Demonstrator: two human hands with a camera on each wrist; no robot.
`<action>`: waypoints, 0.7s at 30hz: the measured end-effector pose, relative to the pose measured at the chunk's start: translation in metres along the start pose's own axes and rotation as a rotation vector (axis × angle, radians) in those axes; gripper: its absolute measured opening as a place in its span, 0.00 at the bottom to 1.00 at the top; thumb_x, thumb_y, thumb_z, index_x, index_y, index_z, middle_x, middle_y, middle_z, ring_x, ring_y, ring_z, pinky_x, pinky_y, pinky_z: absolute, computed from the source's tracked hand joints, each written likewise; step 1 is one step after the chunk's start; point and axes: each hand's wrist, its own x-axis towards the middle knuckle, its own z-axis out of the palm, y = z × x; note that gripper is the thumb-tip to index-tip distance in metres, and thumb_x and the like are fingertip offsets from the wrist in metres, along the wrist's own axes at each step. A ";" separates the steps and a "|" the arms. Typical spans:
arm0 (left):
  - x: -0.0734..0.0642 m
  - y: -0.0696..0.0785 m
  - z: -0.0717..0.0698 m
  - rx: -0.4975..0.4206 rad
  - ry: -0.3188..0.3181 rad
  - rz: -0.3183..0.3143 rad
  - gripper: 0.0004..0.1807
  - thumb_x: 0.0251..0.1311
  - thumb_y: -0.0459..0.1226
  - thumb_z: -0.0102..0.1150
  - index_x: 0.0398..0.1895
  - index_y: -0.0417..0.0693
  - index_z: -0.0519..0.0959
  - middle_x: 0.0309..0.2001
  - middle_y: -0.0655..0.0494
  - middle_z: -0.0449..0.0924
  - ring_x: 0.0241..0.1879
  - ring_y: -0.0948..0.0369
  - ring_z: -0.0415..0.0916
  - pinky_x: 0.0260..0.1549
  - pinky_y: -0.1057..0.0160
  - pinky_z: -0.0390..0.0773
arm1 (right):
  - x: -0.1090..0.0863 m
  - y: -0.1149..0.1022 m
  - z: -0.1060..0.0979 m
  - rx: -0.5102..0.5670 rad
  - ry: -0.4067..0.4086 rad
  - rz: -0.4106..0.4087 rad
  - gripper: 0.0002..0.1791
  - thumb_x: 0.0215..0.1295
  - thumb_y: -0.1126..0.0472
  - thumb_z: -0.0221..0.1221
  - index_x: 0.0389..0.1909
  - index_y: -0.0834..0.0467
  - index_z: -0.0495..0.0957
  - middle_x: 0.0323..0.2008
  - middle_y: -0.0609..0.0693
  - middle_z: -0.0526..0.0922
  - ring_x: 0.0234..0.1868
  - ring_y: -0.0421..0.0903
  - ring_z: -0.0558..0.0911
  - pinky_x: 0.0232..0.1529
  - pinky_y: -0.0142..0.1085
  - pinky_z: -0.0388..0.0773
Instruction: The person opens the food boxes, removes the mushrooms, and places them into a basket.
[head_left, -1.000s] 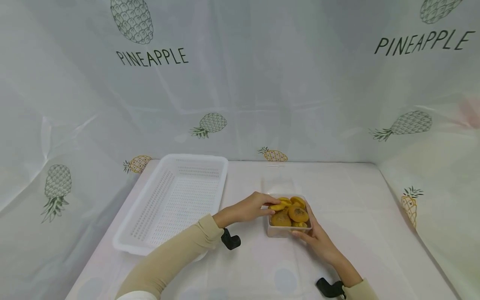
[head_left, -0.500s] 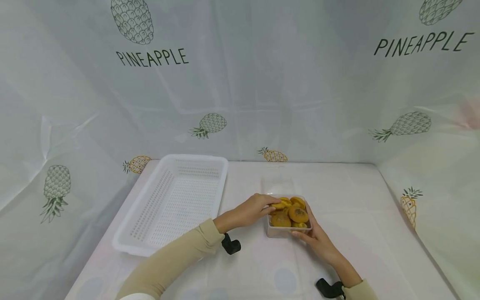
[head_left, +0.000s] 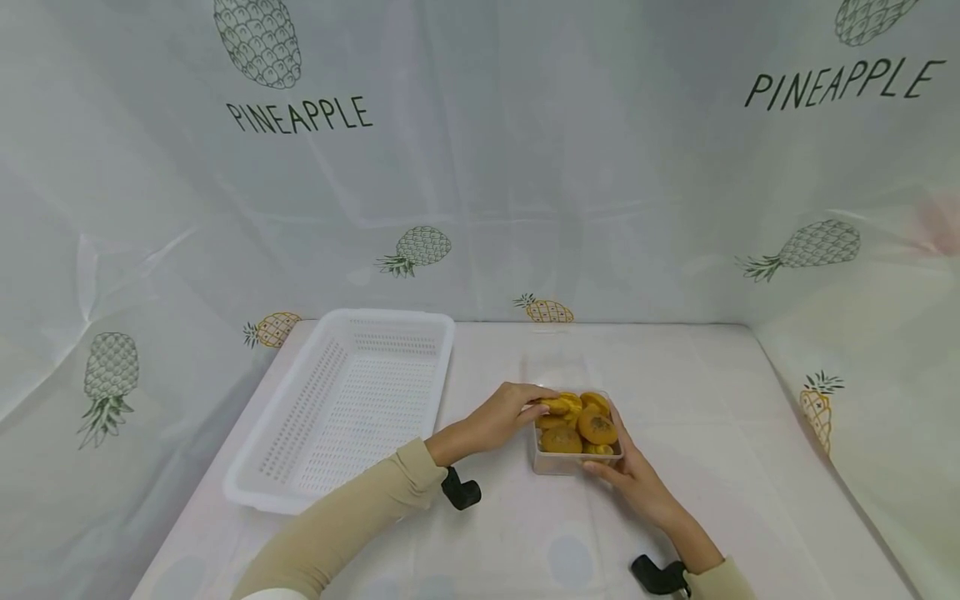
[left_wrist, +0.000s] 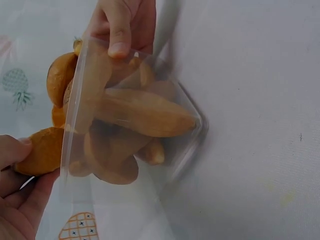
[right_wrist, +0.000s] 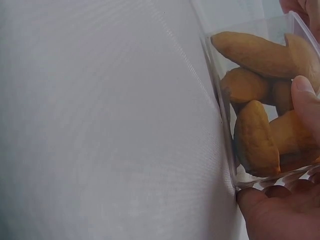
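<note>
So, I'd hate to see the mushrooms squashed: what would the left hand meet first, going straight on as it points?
Past the mushroom it pinches, the left hand would probably meet the other mushrooms heaped in the clear box; exact depth is hard to judge.

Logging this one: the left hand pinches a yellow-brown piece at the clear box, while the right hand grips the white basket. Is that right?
Not quite: the right hand grips the clear box, not the white basket; the head view shows this. The left hand does pinch a yellow-brown piece at the box.
</note>
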 end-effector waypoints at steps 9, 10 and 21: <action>0.001 0.000 0.000 -0.060 0.050 -0.060 0.18 0.73 0.32 0.53 0.63 0.42 0.78 0.60 0.51 0.79 0.56 0.64 0.77 0.53 0.73 0.75 | 0.000 -0.001 0.000 0.006 -0.012 -0.031 0.56 0.69 0.60 0.63 0.80 0.40 0.30 0.79 0.61 0.33 0.67 0.58 0.65 0.52 0.27 0.75; 0.001 0.000 0.000 -0.065 0.054 -0.065 0.18 0.73 0.32 0.53 0.62 0.42 0.78 0.60 0.51 0.79 0.55 0.64 0.77 0.52 0.73 0.75 | 0.000 -0.001 0.000 0.002 -0.013 -0.030 0.56 0.69 0.60 0.63 0.80 0.40 0.30 0.79 0.61 0.33 0.66 0.56 0.67 0.51 0.28 0.75; -0.001 0.004 0.001 -0.057 0.063 -0.067 0.18 0.73 0.32 0.52 0.63 0.41 0.77 0.60 0.50 0.79 0.56 0.63 0.77 0.53 0.73 0.75 | 0.000 -0.002 0.000 -0.035 0.003 -0.018 0.56 0.69 0.59 0.64 0.80 0.44 0.31 0.79 0.62 0.35 0.65 0.57 0.64 0.49 0.30 0.76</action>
